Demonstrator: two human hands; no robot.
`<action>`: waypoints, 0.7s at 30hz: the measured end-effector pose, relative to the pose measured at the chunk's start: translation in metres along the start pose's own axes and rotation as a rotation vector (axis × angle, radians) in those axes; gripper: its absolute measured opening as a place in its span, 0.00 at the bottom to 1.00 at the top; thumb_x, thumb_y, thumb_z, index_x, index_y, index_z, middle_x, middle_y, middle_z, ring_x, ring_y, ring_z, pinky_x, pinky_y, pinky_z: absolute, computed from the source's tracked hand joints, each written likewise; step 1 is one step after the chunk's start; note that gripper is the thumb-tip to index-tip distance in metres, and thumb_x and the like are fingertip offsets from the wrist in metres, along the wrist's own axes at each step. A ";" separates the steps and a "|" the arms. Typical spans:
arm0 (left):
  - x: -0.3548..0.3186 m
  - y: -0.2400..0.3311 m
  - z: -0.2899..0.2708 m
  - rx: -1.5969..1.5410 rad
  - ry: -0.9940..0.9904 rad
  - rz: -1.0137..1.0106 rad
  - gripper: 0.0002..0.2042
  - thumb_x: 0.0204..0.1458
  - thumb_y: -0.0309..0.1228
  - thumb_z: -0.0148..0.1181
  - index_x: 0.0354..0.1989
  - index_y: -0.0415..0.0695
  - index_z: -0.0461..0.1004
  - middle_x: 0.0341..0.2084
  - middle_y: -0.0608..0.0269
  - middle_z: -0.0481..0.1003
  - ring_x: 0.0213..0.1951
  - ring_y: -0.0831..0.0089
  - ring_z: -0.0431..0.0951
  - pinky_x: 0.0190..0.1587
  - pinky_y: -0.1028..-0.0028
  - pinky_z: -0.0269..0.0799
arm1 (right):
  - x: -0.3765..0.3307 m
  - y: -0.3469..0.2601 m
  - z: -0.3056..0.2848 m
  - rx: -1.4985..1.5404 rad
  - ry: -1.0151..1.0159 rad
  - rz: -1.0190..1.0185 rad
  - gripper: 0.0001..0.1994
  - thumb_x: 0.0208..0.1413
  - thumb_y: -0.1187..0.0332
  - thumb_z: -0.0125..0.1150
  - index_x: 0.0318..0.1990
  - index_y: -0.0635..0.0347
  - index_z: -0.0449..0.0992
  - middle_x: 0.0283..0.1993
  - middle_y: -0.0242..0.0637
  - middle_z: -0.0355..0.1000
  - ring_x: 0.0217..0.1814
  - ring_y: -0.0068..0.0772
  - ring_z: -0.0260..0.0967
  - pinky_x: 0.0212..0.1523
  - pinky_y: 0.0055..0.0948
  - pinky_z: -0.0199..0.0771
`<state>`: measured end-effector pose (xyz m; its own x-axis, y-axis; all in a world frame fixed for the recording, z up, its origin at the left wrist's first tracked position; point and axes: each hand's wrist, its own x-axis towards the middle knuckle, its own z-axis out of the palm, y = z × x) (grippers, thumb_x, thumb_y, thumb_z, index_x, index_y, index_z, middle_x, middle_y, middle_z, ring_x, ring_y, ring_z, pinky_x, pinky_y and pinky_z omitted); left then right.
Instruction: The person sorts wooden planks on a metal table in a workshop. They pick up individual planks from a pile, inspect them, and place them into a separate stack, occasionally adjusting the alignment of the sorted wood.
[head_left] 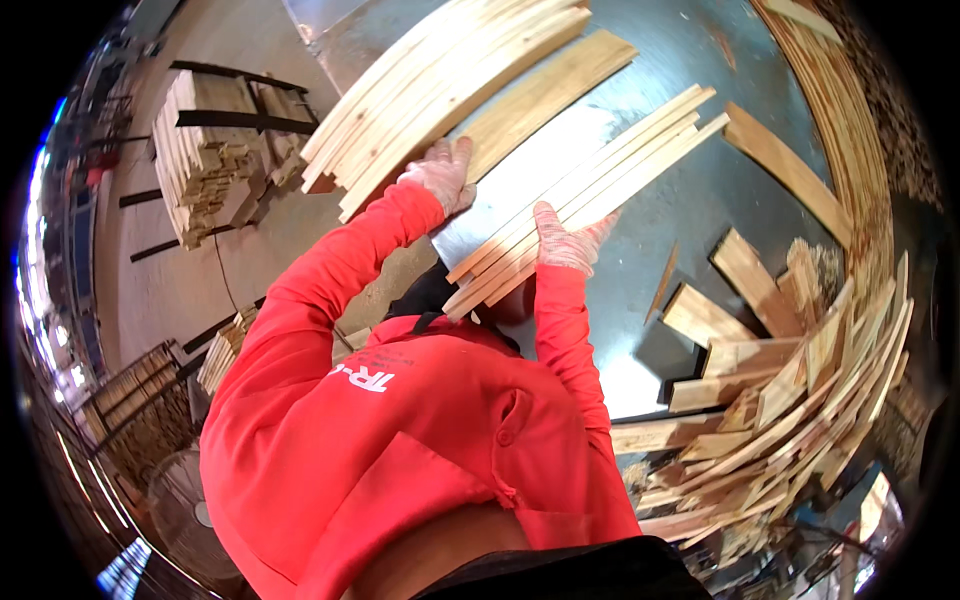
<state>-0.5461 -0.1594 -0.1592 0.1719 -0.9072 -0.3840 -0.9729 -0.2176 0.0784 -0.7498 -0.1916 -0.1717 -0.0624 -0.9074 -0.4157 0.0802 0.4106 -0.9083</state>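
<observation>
My left hand (443, 176), in a pale glove, is closed at the near end of a single flat wooden board (545, 98); part of its grip is hidden. That board lies just right of a wide row of pale wooden planks (440, 85). Further right, my gloved right hand (574, 240) grips a small bundle of narrow wooden strips (600, 180). Its thumb lies over the strips, with the other fingers along their right side. The strips lie side by side, their near ends uneven and jutting toward my body.
A shiny metal table (640, 300) carries the wood. Short offcuts (745, 290) and a tangled heap of thin slats (800, 430) spread at the right. One loose board (785, 170) lies near the far right edge. Stacked lumber (205, 150) stands on a black rack at left.
</observation>
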 end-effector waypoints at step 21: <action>0.274 -0.160 -0.084 -1.557 -0.393 0.523 0.31 0.60 0.48 0.47 0.63 0.35 0.55 0.31 0.74 0.66 0.34 0.83 0.64 0.46 0.84 0.64 | 0.169 -0.019 0.122 0.666 -0.327 -0.272 0.33 0.60 0.52 0.50 0.68 0.58 0.50 0.65 0.41 0.59 0.64 0.42 0.59 0.63 0.39 0.62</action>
<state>-0.3299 -0.4036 -0.1997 -0.3754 -0.9060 -0.1954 0.1986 -0.2846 0.9379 -0.6402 -0.3641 -0.2194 0.1224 -0.9910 -0.0541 0.6896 0.1241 -0.7135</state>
